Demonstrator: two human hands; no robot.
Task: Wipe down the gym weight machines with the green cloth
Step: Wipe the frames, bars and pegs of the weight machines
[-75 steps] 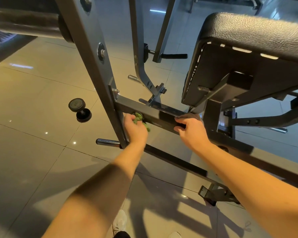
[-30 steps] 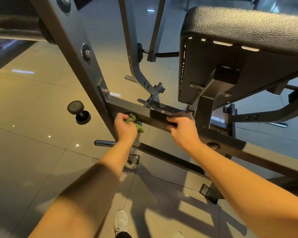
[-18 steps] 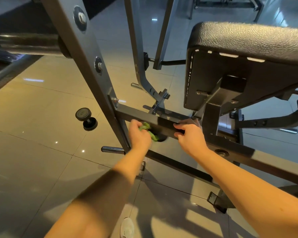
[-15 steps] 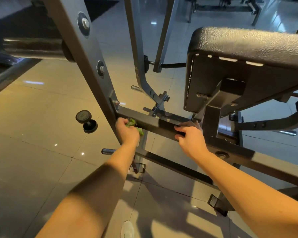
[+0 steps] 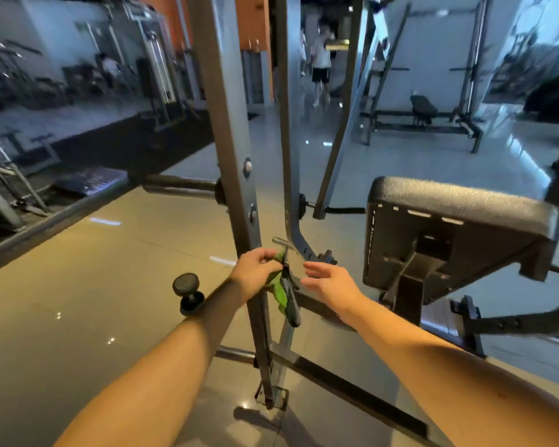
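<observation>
A: From the head camera, where's the cloth?

B: The green cloth [image 5: 277,290] is pinched in the left hand [image 5: 255,272], fingers closed on its top end. It hangs long-ways down the grey upright post [image 5: 239,175], touching it just above the cross bar [image 5: 317,306].

A: And the other hand?

B: The right hand [image 5: 331,282] is spread open and holds nothing, just right of the cloth, near the padded seat [image 5: 459,201]. The left is plainly nearer the post, so I'd guess the next wipe runs up or down it.

A: The room?

B: Glossy tiled floor [image 5: 94,285], a small dumbbell [image 5: 188,293] to the left, blurred machines behind.
</observation>
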